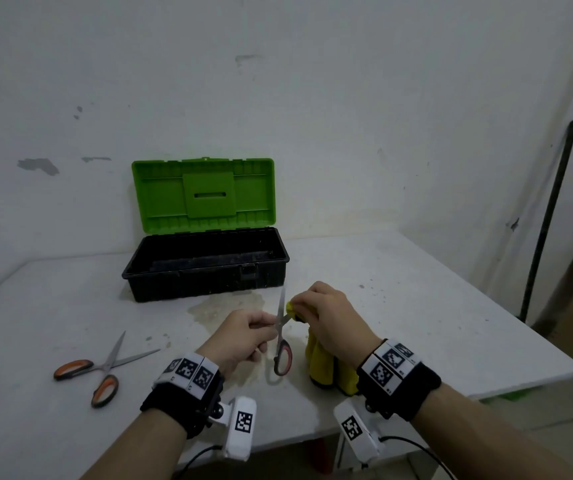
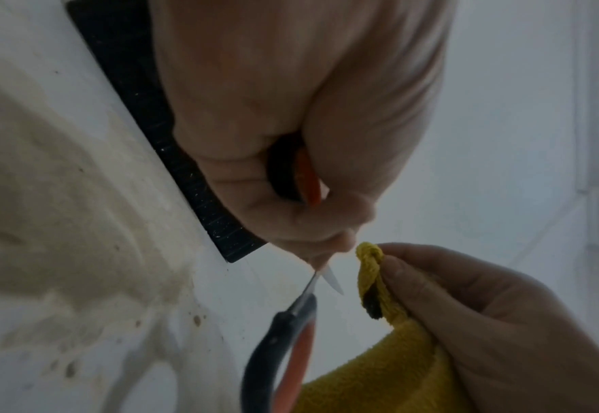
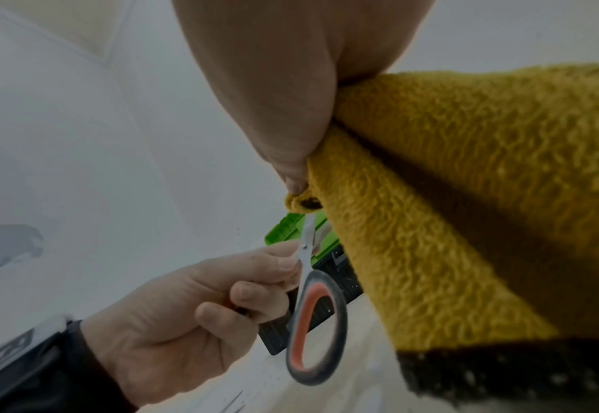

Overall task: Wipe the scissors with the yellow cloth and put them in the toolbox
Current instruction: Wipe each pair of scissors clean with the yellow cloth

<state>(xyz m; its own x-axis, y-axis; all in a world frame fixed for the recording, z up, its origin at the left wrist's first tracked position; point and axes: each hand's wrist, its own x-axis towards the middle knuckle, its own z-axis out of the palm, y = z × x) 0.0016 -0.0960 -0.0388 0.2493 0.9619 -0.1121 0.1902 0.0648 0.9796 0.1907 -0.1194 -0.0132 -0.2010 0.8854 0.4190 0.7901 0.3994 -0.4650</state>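
I hold a pair of red-and-black-handled scissors upright over the table, blades up and slightly parted. My left hand pinches them near the pivot; one handle loop hangs free below the fingers. My right hand pinches a fold of the yellow cloth right beside the blade, and the rest of the cloth hangs below that hand. In the right wrist view the cloth fold meets the blade's upper end above the scissors. The black toolbox stands open behind, its green lid raised.
A second pair of scissors with orange handles lies open on the white table at the left. A brownish stain marks the table in front of the toolbox. A dark pole leans on the wall at the right.
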